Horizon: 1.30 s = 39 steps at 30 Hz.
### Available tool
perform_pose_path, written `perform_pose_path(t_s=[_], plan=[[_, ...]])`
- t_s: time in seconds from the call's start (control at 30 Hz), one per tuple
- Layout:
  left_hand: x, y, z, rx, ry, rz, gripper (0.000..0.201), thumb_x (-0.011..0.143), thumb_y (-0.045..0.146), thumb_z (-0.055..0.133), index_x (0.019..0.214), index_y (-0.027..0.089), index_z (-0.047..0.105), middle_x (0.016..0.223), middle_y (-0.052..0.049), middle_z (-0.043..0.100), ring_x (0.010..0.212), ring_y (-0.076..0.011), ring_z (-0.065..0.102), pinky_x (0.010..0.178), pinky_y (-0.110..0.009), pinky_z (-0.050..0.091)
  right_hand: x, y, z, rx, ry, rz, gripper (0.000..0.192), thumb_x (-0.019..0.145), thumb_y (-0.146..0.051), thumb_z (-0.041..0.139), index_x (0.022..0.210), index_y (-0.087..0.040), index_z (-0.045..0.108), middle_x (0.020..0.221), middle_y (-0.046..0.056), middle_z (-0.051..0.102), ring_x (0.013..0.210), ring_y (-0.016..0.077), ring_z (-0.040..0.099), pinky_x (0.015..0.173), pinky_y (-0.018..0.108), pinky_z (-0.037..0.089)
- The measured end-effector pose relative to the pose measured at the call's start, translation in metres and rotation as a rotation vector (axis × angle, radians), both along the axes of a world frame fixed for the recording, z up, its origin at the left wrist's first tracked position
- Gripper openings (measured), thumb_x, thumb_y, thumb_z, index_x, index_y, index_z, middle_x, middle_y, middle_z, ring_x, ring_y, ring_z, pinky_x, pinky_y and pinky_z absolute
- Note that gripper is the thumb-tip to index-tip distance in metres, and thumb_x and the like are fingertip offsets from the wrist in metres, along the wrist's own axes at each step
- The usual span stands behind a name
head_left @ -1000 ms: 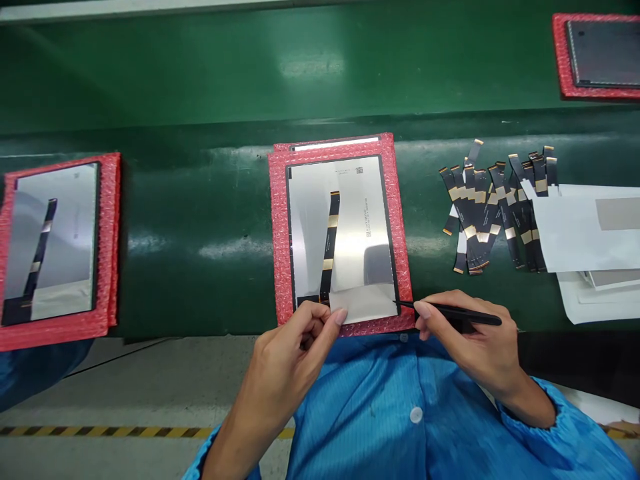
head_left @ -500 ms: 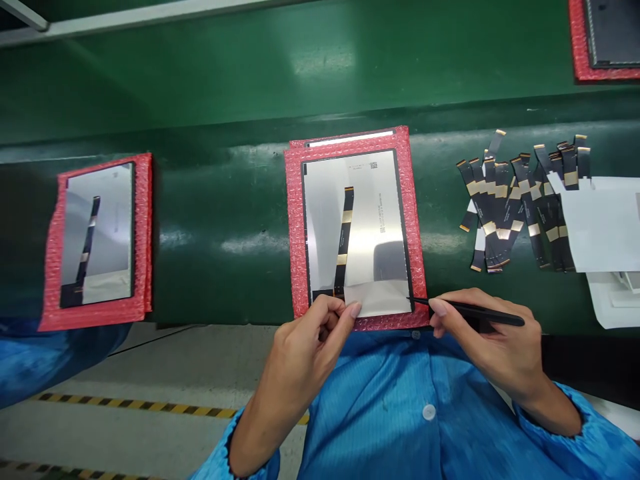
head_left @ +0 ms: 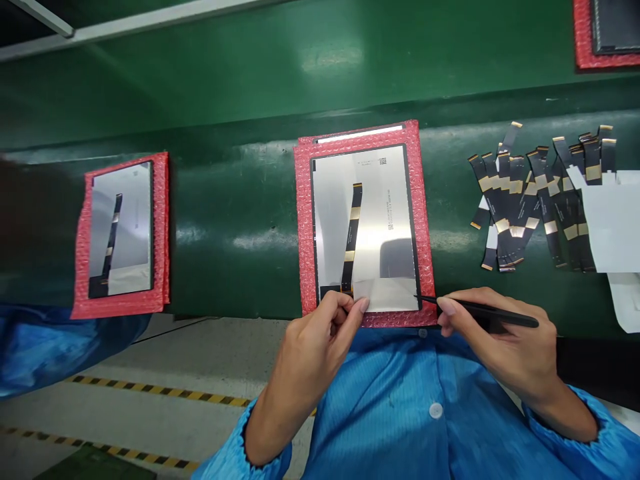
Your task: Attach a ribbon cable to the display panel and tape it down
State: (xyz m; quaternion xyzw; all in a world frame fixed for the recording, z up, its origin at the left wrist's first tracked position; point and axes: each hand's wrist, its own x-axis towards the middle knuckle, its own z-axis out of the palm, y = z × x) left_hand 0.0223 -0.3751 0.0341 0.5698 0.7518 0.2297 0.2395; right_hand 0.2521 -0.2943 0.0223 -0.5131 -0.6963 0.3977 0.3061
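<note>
A display panel [head_left: 370, 220] lies silvery back up on red bubble wrap [head_left: 426, 267] in front of me. A black flex cable [head_left: 351, 233] with gold bands runs up its back. Across the panel's lower right lies a whitish film strip [head_left: 387, 295]. At the cable's lower end, my left hand [head_left: 320, 347] is closed in a pinch by the film's left edge; what sits between the fingertips is hidden. My right hand [head_left: 500, 340] grips black tweezers [head_left: 500, 315], their tips at the film's right end.
Several loose flex cables [head_left: 515, 200] lie heaped at right beside white sheets [head_left: 613, 227]. Another panel [head_left: 127, 233] on red wrap sits at left, near a blue sleeve [head_left: 65, 350] of another person. One more dark panel [head_left: 620, 27] is at top right.
The whole view has shifted slightly, so everything appears a little further right. Both hands keep nearly the same places on the panel, with the tweezer tips still at the film's right end.
</note>
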Motion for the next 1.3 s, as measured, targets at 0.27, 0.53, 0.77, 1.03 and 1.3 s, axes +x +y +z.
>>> perform_pose_path(t_s=[0.27,0.53,0.77,1.03,1.3], plan=[[0.0022,0.0011,0.0021,0.006,0.073,-0.025,0.032,0.094,0.05,0.05,0.08,0.023,0.06,0.054,0.012,0.052,0.042,-0.0009,0.044,0.042,-0.011,0.035,-0.0005,-0.0008,0.0,0.01,0.003,0.002,0.011,0.085,-0.036,0.069,0.086,-0.047,0.073,0.057,-0.008,0.072,0.045,0.024,0.071,0.043,0.04,0.059],[0.0027,-0.0012,0.003,0.022,0.274,-0.077,0.039,0.098,0.054,0.041,0.082,0.025,0.06,0.056,0.01,0.058,0.039,-0.0029,0.048,0.043,-0.014,0.036,0.0016,-0.0031,-0.0041,0.029,-0.004,0.009,0.011,0.085,-0.037,0.069,0.088,-0.047,0.073,0.059,-0.008,0.073,0.048,0.0248,0.071,0.044,0.041,0.058],[0.0012,-0.0006,-0.0009,0.058,0.307,-0.095,0.037,0.097,0.055,0.041,0.082,0.026,0.06,0.058,0.01,0.06,0.038,-0.0034,0.048,0.042,-0.015,0.036,0.0008,-0.0021,-0.0049,0.028,0.04,-0.004,0.009,0.085,-0.035,0.07,0.09,-0.042,0.074,0.059,-0.006,0.073,0.048,0.0236,0.071,0.042,0.038,0.06],[0.0005,-0.0015,-0.002,0.042,0.312,-0.085,0.039,0.097,0.056,0.04,0.081,0.026,0.06,0.056,0.01,0.06,0.037,-0.0048,0.049,0.042,-0.016,0.036,0.0011,-0.0067,-0.0068,-0.1,0.2,-0.088,0.027,0.086,-0.029,0.068,0.108,-0.044,0.071,0.082,-0.003,0.078,0.058,0.0263,0.075,0.05,0.04,0.066],[0.0003,-0.0007,-0.0029,0.034,0.299,-0.094,0.038,0.097,0.057,0.04,0.084,0.027,0.059,0.061,0.01,0.065,0.039,-0.0054,0.054,0.042,-0.016,0.039,0.0076,-0.0002,-0.0044,0.047,0.104,0.223,0.05,0.095,-0.02,0.05,0.138,-0.046,0.048,0.107,-0.005,0.078,0.051,0.0206,0.073,0.045,0.035,0.061]])
